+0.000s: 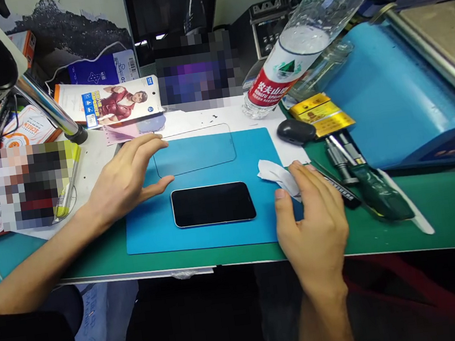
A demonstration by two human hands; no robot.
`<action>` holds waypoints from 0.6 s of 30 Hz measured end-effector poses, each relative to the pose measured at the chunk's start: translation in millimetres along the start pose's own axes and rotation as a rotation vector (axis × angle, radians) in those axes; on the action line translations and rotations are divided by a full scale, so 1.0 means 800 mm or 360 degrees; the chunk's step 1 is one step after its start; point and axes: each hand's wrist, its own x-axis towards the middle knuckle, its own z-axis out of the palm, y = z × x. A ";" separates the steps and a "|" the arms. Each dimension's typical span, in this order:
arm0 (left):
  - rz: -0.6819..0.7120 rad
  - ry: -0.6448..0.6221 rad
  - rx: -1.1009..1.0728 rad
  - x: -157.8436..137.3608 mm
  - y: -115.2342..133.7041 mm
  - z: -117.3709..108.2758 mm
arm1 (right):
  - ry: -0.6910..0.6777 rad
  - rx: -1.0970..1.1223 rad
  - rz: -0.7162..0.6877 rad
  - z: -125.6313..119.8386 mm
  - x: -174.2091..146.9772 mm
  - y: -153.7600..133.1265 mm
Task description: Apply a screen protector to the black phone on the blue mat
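A clear glass screen protector [195, 149] with a thin black border is in my left hand [130, 175], its thumb and forefinger at opposite long edges near the left end. Below it, a phone [213, 205] lies flat, dark screen up, on the blue mat [152, 239]. My right hand [313, 220] is at the mat's right side, fingers curled around a crumpled white wipe [275, 172]. Part of the wipe is hidden behind the fingers.
Right of the mat lie a black mouse [295, 131], a yellow box [321, 114] and a green-handled tool [381, 189]. A water bottle [270, 86] leans behind them, beside a blue machine [380, 89]. A lamp pole [49, 107] and packages [126, 101] stand at back left.
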 end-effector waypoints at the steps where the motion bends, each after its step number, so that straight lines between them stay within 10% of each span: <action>1: -0.0002 0.0042 -0.0055 -0.001 0.002 -0.001 | 0.0003 -0.0003 -0.0007 0.000 0.000 0.001; 11: -0.0165 0.0106 -0.0602 -0.009 0.030 -0.003 | -0.0005 0.0042 -0.0151 -0.001 -0.001 0.002; 18: -0.0041 0.0099 -0.0663 -0.012 0.045 -0.003 | -0.0306 0.0997 -0.0052 -0.012 0.009 0.005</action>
